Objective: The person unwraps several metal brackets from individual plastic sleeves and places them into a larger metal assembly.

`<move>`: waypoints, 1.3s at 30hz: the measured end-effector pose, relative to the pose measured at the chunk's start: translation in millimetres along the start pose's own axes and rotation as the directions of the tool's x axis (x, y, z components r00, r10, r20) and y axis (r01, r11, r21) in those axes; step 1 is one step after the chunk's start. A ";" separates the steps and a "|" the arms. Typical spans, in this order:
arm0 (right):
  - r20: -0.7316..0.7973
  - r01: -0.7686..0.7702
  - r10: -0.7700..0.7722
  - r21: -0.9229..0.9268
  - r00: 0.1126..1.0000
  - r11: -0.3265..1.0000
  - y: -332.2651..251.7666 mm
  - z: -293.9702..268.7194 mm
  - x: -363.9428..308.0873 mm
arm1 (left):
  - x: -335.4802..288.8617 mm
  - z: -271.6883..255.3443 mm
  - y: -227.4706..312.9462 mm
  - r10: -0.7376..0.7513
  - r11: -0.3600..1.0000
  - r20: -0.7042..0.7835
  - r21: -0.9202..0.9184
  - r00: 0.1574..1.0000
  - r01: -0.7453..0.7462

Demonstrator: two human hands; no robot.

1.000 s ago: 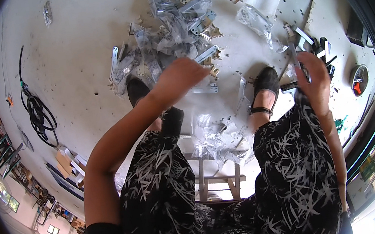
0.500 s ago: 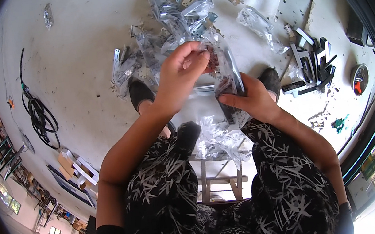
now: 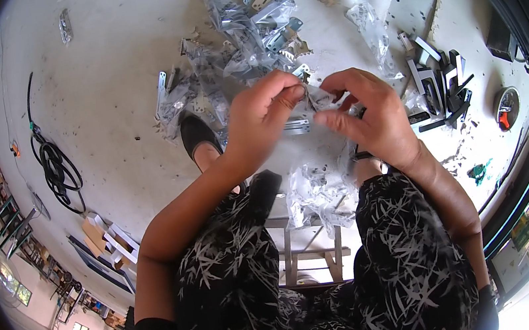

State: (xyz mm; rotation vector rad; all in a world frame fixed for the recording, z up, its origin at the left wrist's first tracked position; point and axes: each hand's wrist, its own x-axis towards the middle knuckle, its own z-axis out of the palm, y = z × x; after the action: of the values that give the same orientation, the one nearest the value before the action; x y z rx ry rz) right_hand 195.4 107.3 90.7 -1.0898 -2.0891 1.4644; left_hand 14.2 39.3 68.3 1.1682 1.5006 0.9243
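Observation:
Close together above the floor between my feet, my two hands work at a small crumpled clear plastic bag (image 3: 319, 99). The thumb and forefinger of my left hand (image 3: 257, 122) pinch its left edge. My right hand (image 3: 373, 114) is curled at its right side, fingers bent onto the plastic and thumb held lower. What lies inside the right palm is mostly hidden. Just below the hands, a metal strip (image 3: 296, 127) lies on the floor. Beyond them is a pile of metal brackets in clear bags (image 3: 240, 31).
Crumpled clear plastic (image 3: 318, 194) lies between my legs, by a wooden stool frame (image 3: 313, 254). Black handle-like parts (image 3: 444, 84) are heaped at right, beside a round container (image 3: 506, 110). A coiled black cable (image 3: 56, 162) lies at left. Another plastic bag (image 3: 373, 37) is farther off.
The long bag with a dark piece in my right hand no longer shows upright; only crumpled plastic shows between my hands. My right hand has moved up toward the left, and my right foot has drawn back.

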 end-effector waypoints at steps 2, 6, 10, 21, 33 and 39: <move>0.013 0.060 -0.059 -0.111 0.998 0.992 6.2 -5.6 4.5 | 0.9 1.3 3.6 -0.022 1.000 0.044 0.019 0.999 0.021; 0.034 0.119 -0.114 -0.178 0.993 0.977 9.7 -6.3 0.1 | 2.9 9.8 -4.7 -0.035 0.984 0.103 -0.170 0.994 0.052; 0.016 0.084 -0.082 -0.212 0.996 0.974 11.4 -8.1 -8.4 | 7.5 11.8 -6.2 -0.033 0.981 0.285 -0.173 0.958 0.085; 0.085 0.439 -0.443 -0.392 0.892 0.809 15.6 13.9 0.4 | 0.4 4.1 -12.6 -0.196 0.909 0.255 -0.314 0.947 0.273; 0.816 0.448 -0.148 -0.147 0.559 0.882 -13.3 50.1 -37.5 | 14.7 -53.9 -95.7 -0.678 0.475 -0.089 -0.810 0.729 0.343; 0.039 0.406 -0.434 0.285 0.900 0.868 -23.3 10.1 -34.8 | 6.3 -78.9 -100.3 -0.702 0.404 -0.105 -0.873 0.705 0.272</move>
State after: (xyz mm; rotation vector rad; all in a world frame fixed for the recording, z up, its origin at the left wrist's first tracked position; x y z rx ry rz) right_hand 201.8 70.7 112.4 -0.4241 -1.9528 1.5410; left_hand -85.1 20.8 -10.0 -0.2653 1.3683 1.2885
